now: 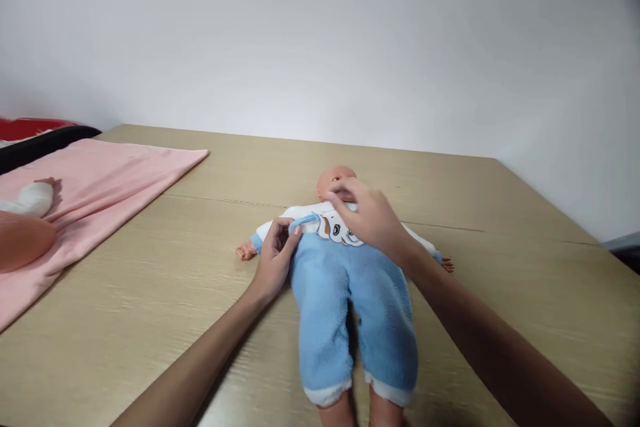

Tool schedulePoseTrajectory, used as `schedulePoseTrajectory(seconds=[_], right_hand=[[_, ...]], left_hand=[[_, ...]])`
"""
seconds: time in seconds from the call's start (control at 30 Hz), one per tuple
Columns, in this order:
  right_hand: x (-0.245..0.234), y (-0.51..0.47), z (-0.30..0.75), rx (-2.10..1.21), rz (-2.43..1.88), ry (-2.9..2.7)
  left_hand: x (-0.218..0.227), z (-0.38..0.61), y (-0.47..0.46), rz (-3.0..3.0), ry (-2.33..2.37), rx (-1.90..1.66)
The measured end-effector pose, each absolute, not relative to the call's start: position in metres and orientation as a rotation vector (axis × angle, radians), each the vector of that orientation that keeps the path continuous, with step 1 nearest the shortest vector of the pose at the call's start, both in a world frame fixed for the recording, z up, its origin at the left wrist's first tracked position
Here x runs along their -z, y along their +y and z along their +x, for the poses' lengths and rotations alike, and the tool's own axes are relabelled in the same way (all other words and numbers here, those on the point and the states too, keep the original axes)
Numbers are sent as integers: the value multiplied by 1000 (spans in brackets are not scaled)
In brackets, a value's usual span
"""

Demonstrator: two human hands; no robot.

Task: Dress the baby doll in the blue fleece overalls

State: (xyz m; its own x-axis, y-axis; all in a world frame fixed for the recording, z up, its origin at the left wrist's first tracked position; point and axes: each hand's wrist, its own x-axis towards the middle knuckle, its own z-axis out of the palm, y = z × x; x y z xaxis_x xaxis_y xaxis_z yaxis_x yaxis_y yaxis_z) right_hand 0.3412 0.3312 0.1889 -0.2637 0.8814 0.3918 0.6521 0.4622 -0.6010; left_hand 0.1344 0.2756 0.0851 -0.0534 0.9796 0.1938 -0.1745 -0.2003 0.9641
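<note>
A baby doll [337,181] lies on its back on the wooden table [150,293], head away from me. It wears fleecy blue trousers [350,300] and a white top with a printed picture. My left hand [274,255] pinches the blue waistband at the doll's side, thumb and fingers closed on the fabric. My right hand [367,213] rests over the doll's chest and neck, fingers curled at the top's collar; what they grip is hidden. The doll's small hands stick out at both sides.
A pink cloth [100,180] is spread at the table's left end, with part of another doll [25,213] lying on it. A black-edged red thing [35,133] sits behind the cloth. A white partition wall [320,47] stands along the table's far edge.
</note>
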Motion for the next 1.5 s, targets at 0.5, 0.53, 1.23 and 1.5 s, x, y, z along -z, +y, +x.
schedulePoseTrajectory(seconds=[0.5, 0.53, 1.23, 1.5], right_hand=[[-163, 398, 251, -666, -761, -2878], [-164, 397, 258, -693, -736, -2775], [-169, 400, 313, -1093, -759, -2462], [-172, 400, 305, -1157, -721, -2517]], left_hand=[[-75, 132, 263, 1335, 1050, -1598], [-74, 132, 262, 1357, 1063, -1602], [-95, 108, 281, 666, 857, -1589], [-89, 106, 297, 769, 927, -1546]])
